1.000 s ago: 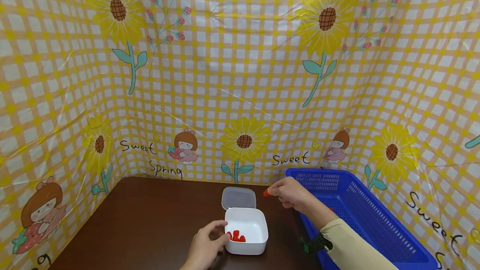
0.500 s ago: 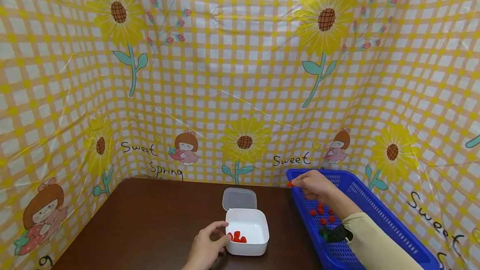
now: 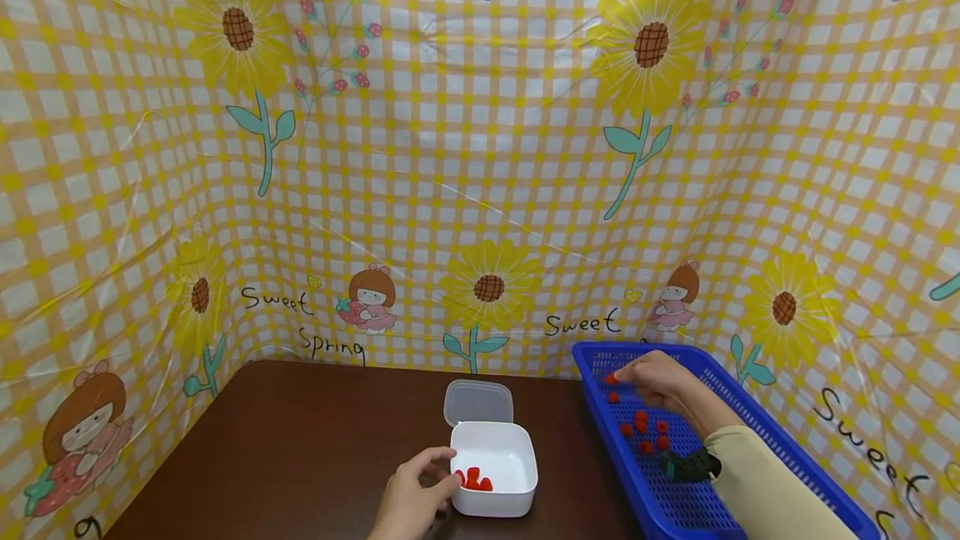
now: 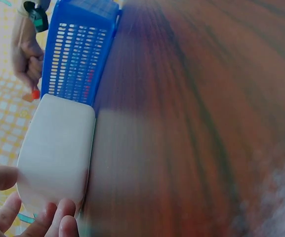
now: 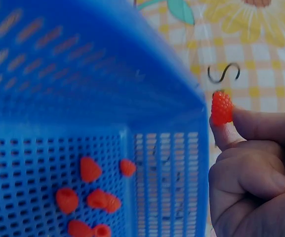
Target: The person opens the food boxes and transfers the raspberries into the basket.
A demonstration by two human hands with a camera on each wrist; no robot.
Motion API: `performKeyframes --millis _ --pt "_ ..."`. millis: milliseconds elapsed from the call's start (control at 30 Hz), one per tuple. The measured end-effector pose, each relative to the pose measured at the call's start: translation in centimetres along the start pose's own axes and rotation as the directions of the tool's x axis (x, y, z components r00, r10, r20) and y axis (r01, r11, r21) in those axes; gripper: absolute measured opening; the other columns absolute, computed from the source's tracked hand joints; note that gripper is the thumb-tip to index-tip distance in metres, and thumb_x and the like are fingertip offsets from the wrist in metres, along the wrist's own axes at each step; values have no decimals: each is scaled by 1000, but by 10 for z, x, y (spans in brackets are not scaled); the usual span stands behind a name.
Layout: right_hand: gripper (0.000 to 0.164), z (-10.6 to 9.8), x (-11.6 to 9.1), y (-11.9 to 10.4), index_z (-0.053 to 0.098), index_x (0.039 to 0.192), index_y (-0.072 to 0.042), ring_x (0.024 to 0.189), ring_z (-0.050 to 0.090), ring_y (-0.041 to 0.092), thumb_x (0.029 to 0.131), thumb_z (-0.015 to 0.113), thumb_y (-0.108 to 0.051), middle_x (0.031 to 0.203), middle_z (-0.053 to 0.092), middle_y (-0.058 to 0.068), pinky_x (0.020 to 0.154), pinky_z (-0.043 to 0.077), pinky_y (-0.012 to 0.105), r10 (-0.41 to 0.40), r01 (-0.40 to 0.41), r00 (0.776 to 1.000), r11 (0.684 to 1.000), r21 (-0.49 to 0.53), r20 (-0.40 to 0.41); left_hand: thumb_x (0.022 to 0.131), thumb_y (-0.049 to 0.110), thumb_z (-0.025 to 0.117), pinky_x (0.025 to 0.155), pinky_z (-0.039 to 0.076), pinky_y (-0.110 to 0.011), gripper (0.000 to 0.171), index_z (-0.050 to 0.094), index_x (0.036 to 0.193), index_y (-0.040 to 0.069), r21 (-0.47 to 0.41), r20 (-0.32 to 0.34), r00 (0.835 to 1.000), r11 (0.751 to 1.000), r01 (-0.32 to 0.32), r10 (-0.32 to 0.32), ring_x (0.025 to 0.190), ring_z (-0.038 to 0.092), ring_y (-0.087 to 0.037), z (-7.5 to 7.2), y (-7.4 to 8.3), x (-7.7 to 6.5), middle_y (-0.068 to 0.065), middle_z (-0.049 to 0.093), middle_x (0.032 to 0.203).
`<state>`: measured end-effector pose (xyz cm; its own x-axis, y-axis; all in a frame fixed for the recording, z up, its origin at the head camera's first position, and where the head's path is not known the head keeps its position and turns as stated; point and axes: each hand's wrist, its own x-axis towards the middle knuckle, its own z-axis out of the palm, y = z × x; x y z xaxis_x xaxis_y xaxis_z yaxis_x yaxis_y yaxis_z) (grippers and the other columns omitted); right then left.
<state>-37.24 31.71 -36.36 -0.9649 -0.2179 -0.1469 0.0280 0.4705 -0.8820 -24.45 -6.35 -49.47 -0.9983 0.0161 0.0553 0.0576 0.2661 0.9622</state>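
Thumb and index finger of my right hand (image 3: 660, 382) pinch a red raspberry (image 5: 222, 107) by its side, over the far left end of the blue basket (image 3: 622, 473) in the head view. Several more raspberries (image 5: 90, 169) lie loose on the basket's perforated floor. At lower centre, my left hand (image 3: 408, 494) holds the left side of a square white box (image 3: 498, 503), its curved fingers and thumb against the wall. Inside the box, several raspberries (image 3: 474, 477) are bunched at the near left corner. The left wrist view shows the box's outer wall (image 4: 58, 138) between hand and basket.
A translucent lid (image 3: 478, 402) lies on the dark brown table (image 3: 300, 440) just behind the box. Checked cloth walls (image 3: 487, 148) with sunflowers enclose the back and sides. The basket's raised rim (image 3: 795, 432) runs along the table's right side.
My right hand has carried the pinched raspberry rightward from above the table to over the basket, uncovering the raspberries there. The left hand, box and lid keep their places.
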Motion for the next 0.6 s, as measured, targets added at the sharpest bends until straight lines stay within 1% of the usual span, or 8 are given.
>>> performKeyframes --millis 33,133,267,367,433,467,500,600 --pt "30 -1 1 2 53 67 -9 44 21 6 97 59 -6 51 25 -10 45 25 24 14 -14 1000 1000 3 -5 88 19 76 57 49 -33 33 69 120 15 2 0 1000 1000 2 -2 62 64 -19 0 0 0 -2 65 85" --pt "39 -6 2 9 42 63 -16 44 20 6 97 58 -5 50 25 -10 46 26 24 44 -44 999 999 -13 -12 88 20 76 57 49 -33 33 69 120 15 5 0 1000 1000 6 -6 62 64 -19 0 0 0 -2 65 85" --pt "42 -11 2 18 40 61 -17 43 22 6 97 59 -7 50 25 -9 46 27 24 90 -93 995 994 -58 -51 87 19 77 57 49 -33 33 69 120 15 0 -1 1000 1000 -7 7 61 64 -19 0 0 -1 -2 65 85" --pt "33 -15 3 26 51 64 -12 43 23 6 96 61 -8 51 26 -9 46 27 24 128 -136 988 987 -84 -92 87 18 77 56 50 -33 33 70 119 15 -8 -9 1000 1000 -22 22 60 65 -19 1 0 -2 -2 65 85" --pt "21 -17 3 30 62 75 -6 44 23 5 96 61 -7 51 26 -9 46 26 24 142 -152 985 983 -104 -100 87 18 77 56 51 -33 33 70 119 15 -11 -14 1000 1000 -27 27 60 65 -20 0 0 -1 -2 65 86" --pt "20 -18 3 33 63 77 -4 43 24 5 96 61 -7 51 26 -9 46 26 24 145 -157 984 980 -120 -104 87 18 77 56 51 -33 33 70 119 15 -11 -15 1000 1000 -25 25 60 65 -19 0 0 -1 -2 65 85" --pt "15 -19 3 35 67 84 -1 43 23 5 96 61 -7 51 26 -9 46 26 24 154 -167 982 979 -121 -110 87 18 77 56 51 -33 33 70 119 15 -10 -14 1000 1000 -21 21 61 65 -19 0 0 -1 -2 65 85" --pt "21 -22 4 42 66 79 1 43 23 5 98 59 -8 49 27 -9 45 26 23 170 -189 978 966 -175 -119 87 19 77 56 50 -33 33 70 119 15 -5 -9 1000 1000 -2 2 62 64 -18 0 0 0 -1 65 84"
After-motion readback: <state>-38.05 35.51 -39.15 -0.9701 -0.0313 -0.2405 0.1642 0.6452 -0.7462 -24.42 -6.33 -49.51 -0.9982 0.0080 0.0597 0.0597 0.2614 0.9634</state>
